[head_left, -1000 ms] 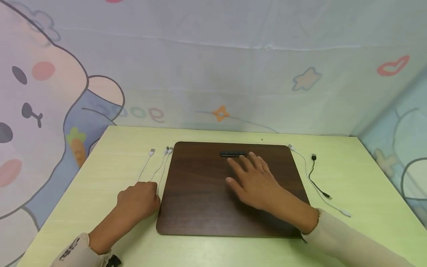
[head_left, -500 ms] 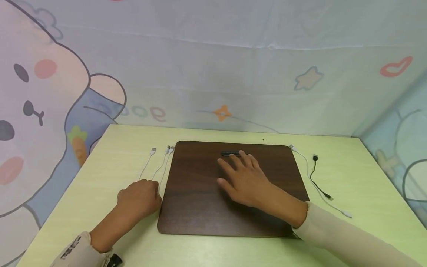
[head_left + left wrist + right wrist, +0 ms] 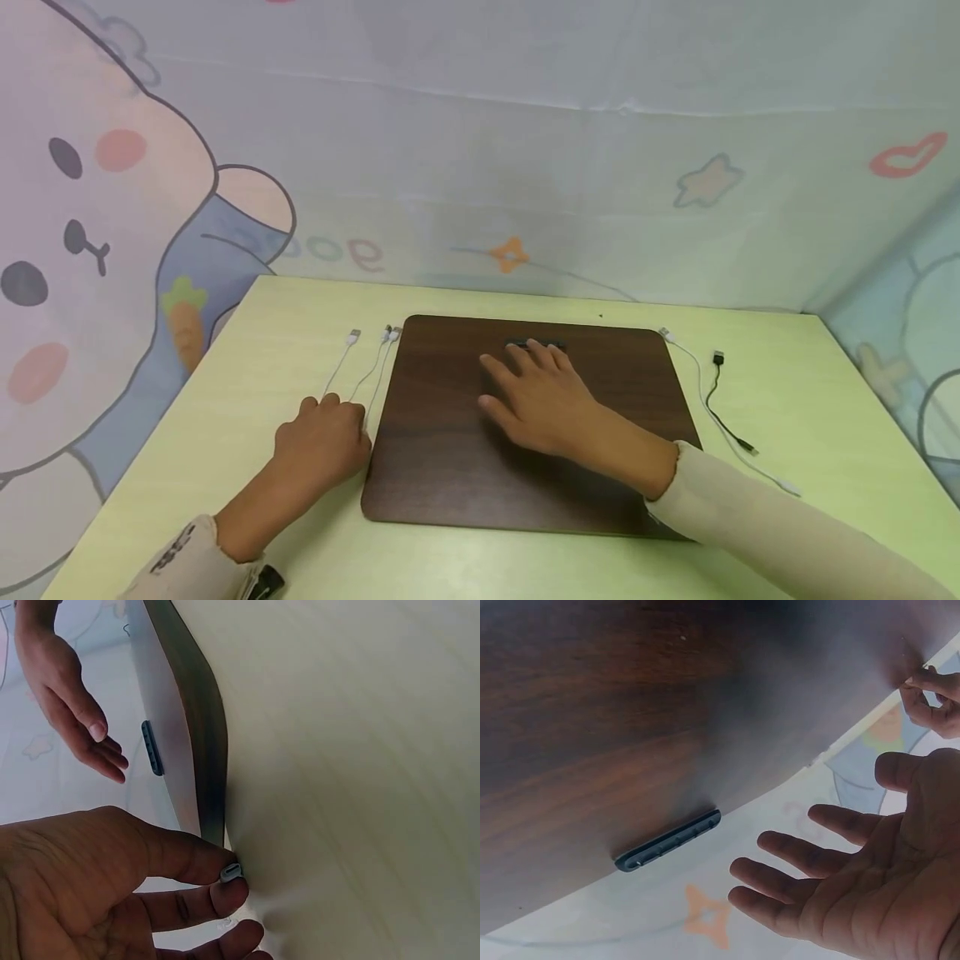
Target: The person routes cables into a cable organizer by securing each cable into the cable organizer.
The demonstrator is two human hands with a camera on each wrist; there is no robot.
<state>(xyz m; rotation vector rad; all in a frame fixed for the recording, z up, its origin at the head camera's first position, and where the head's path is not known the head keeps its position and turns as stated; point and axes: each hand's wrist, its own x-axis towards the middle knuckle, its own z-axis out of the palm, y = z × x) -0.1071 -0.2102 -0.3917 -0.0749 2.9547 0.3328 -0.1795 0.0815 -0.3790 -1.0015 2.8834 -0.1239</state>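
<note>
At the left edge of a dark brown wooden board (image 3: 450, 467), my left hand (image 3: 322, 446) pinches the small plug (image 3: 231, 872) of a white charging cable between thumb and index finger. White USB cables (image 3: 380, 367) run from under that hand toward the back of the table. My right hand (image 3: 543, 408) is spread over the board with its palm down, fingers apart and nothing in them. Just beyond its fingertips, a black slotted cable holder (image 3: 667, 841) lies near the board's back edge; the fingers partly cover it in the head view.
To the right of the board lie a white USB cable (image 3: 701, 383) and a short black USB cable (image 3: 712, 396). The pale yellow table (image 3: 847, 417) meets a cartoon-printed cloth (image 3: 450, 150) along its back edge.
My right hand has moved left over the board, its fingertips now overlapping the cable holder's middle. The left hand stays at the board's left edge with the plug. The head view has shifted slightly.
</note>
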